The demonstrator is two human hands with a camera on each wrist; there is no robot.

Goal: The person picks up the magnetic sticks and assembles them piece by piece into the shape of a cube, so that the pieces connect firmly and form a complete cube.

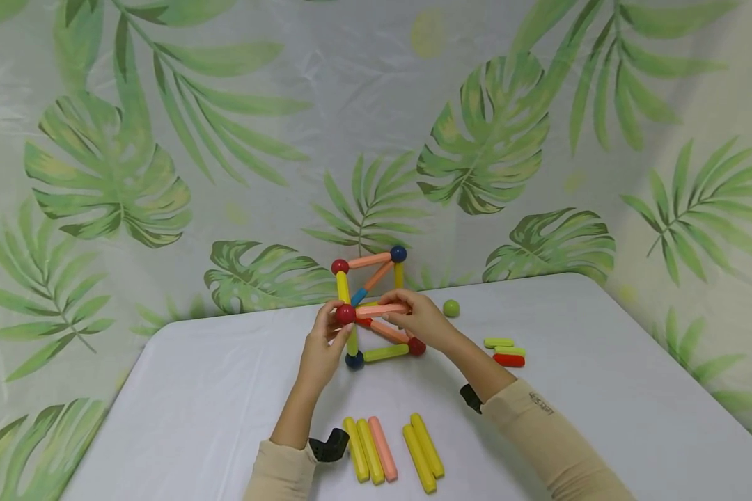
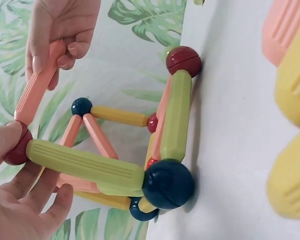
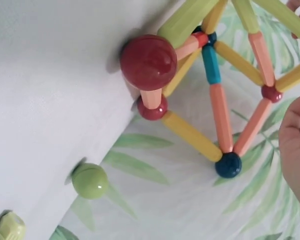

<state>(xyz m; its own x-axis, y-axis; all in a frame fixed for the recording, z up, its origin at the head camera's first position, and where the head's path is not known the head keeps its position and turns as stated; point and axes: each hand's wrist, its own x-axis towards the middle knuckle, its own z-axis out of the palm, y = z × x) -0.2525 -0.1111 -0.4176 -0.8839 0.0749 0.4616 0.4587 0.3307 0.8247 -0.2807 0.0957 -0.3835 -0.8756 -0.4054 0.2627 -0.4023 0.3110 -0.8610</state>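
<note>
A frame of coloured rods and balls stands on the table against the leaf-print backdrop. My left hand grips a dark red ball at its near upper corner, thumb and fingers around it. With my right hand I pinch a pink rod by one end; its other end meets that red ball. Below the ball, a yellow-green rod runs down to a dark blue ball on the table. Another red ball forms the near right lower corner. A blue ball tops the far right corner.
Several yellow rods and one pink rod lie on the table in front of the frame. To the right are a green ball, two short green rods and a short red rod. The backdrop rises behind the table edge.
</note>
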